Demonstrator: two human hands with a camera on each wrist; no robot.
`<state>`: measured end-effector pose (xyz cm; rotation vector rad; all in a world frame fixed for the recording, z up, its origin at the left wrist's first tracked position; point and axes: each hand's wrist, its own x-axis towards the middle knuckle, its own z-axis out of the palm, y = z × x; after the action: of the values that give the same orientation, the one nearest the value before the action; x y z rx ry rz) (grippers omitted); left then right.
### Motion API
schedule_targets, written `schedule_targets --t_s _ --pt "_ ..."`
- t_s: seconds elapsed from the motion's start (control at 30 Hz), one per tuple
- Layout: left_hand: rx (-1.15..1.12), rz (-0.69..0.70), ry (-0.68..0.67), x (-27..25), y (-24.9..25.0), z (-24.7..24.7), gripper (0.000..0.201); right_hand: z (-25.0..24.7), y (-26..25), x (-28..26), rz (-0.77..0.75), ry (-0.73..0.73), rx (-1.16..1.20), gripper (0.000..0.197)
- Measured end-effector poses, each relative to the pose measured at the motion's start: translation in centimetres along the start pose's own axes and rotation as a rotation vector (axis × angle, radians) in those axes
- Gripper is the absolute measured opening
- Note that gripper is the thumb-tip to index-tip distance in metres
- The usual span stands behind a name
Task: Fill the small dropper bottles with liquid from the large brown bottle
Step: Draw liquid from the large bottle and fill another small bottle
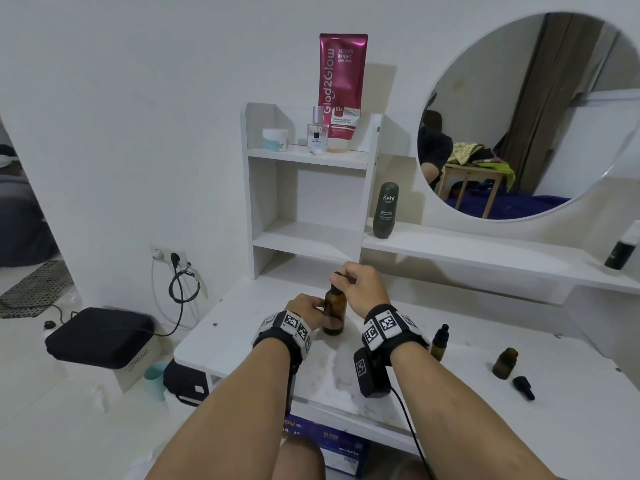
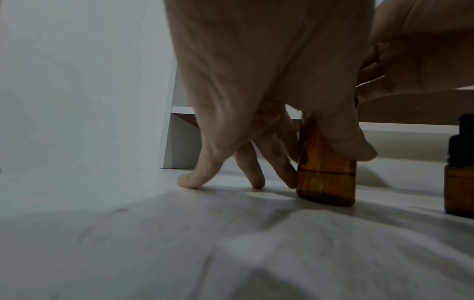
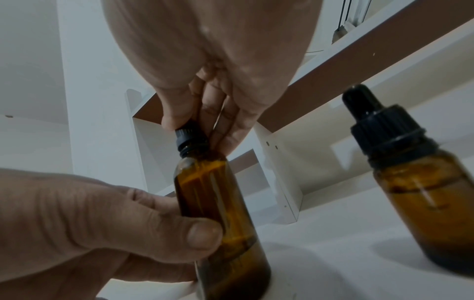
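The large brown bottle (image 1: pixel 334 313) stands upright on the white desk (image 1: pixel 242 327), with a dark liquid line low in it (image 2: pixel 325 172). My left hand (image 1: pixel 320 311) grips its body, thumb (image 3: pixel 195 233) in front and fingers behind. My right hand (image 1: pixel 341 277) pinches its black dropper cap (image 3: pixel 191 138) from above; the cap sits on the neck. A small capped dropper bottle (image 1: pixel 440 342) stands to the right, holding liquid (image 3: pixel 423 203). Farther right are a small uncapped brown bottle (image 1: pixel 505 363) and a loose black dropper cap (image 1: pixel 523 388) lying on the desk.
A white shelf unit (image 1: pixel 308 237) rises just behind the hands, and a long ledge (image 1: pixel 485 251) runs right with a dark green bottle (image 1: pixel 384 211). A round mirror (image 1: pixel 530 116) hangs above. A black case (image 1: pixel 100 336) and cables sit left of the desk.
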<state>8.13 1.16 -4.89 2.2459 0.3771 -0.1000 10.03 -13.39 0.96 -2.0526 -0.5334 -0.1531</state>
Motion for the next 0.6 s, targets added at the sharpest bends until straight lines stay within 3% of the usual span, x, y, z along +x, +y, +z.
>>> schedule_targets --t_s 0.2,0.37,0.43,0.53,0.6 --pt "0.015 -0.018 -0.008 -0.2 0.2 0.0 0.049 -0.6 -1.0 0.8 -0.001 -0.019 0.017 0.012" --pt "0.000 -0.050 -0.023 -0.6 0.3 0.0 0.052 -3.5 -4.8 2.8 -0.030 0.106 0.163 0.012" --pt "0.020 -0.058 -0.081 -1.1 0.6 -0.2 0.068 -5.3 -5.9 3.2 -0.047 0.127 0.208 0.010" --pt "0.041 -0.107 -0.133 -2.0 1.7 -0.9 0.118 -8.3 -6.4 3.3 -0.062 0.141 0.221 0.012" --pt "0.036 -0.090 -0.102 -2.6 3.3 -1.6 0.124 -10.5 -6.2 3.0 -0.067 0.160 0.225 0.011"
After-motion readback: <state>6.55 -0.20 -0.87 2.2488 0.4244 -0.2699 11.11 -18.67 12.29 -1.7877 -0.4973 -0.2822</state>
